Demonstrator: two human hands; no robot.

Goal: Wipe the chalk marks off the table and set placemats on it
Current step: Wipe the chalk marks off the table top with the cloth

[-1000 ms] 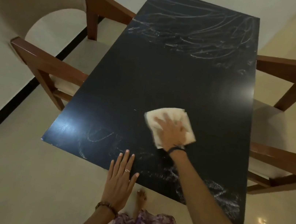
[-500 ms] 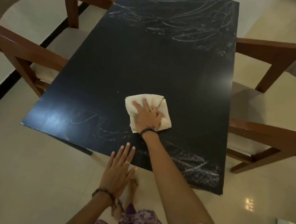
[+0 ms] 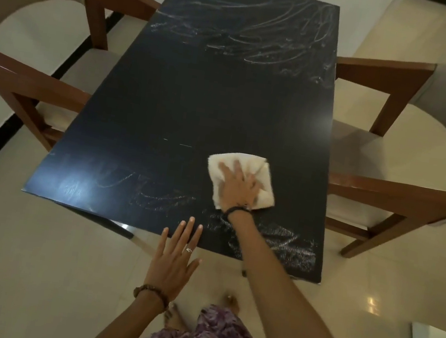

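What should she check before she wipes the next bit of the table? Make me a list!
1. Cloth lies flat under the right hand: ok.
2. Left hand steadies at the near edge of the table: ok.
3. Middle of the table is free of chalk: ok, apart from a few tiny dashes.
4. Near chalk marks gone: not ok.
5. Far chalk marks gone: not ok.
6. Placemats ready nearby: cannot tell, none in view.
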